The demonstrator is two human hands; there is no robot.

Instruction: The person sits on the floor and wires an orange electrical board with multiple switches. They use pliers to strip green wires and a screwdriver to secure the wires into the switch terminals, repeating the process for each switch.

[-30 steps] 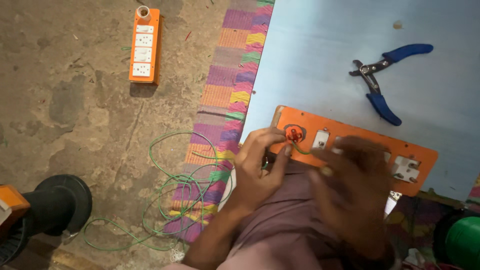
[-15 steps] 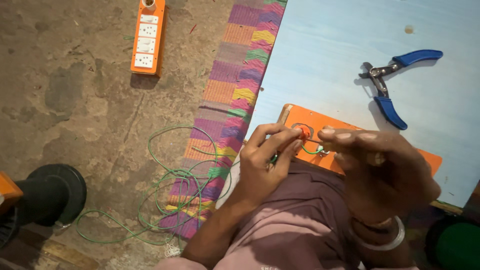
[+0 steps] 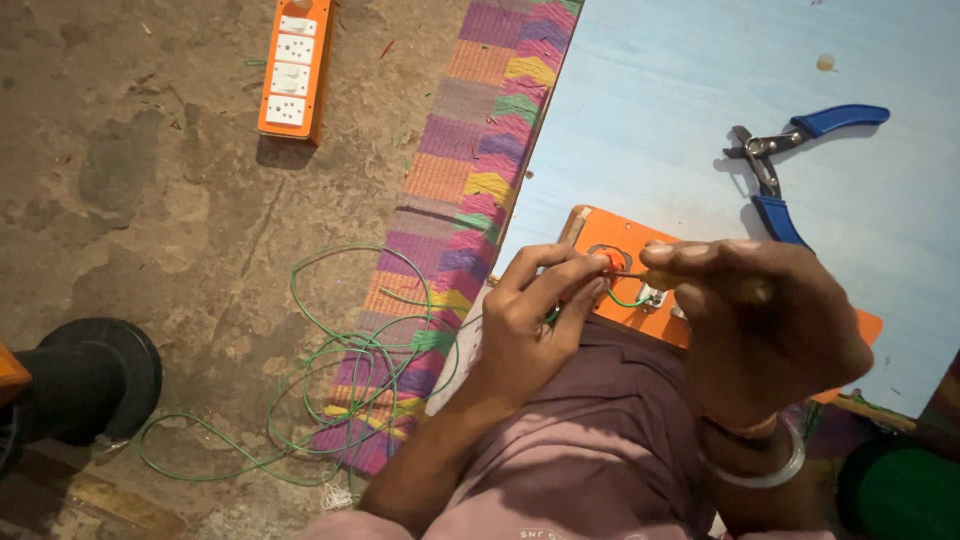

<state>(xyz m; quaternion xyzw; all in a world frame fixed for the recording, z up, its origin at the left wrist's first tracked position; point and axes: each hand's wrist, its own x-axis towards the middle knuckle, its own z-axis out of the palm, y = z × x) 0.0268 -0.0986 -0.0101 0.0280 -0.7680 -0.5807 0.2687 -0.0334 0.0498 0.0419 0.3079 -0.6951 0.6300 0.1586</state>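
Just right of the frame's centre, the left hand (image 3: 535, 325) has its fingers curled together, fingertips pinching a thin green wire (image 3: 628, 300) at the near edge of an orange board (image 3: 600, 232). The right hand (image 3: 770, 325) sits just beside it, lower right of centre, fingers closed round a slim tool whose metal tip (image 3: 628, 273) points left toward the left fingertips; the handle is mostly hidden, so its kind cannot be told. This hand covers much of the board, which lies on the pale blue counter (image 3: 680, 110) at its near edge, over the person's lap. A round orange fitting on the board shows just above the left fingertips. A bangle (image 3: 775, 470) rings the right wrist.

Blue-handled pliers (image 3: 790, 165) lie open on the counter in the upper right, close to the board but apart from both hands. A striped mat (image 3: 470, 170) runs down the middle of the frame along the counter's left edge. A loose tangle of green wire (image 3: 340, 390) sprawls over the mat and the bare floor (image 3: 130, 200) at lower left. An orange socket strip (image 3: 292, 65) lies on the floor at the upper left, and a black round object (image 3: 85, 380) stands at the left edge.
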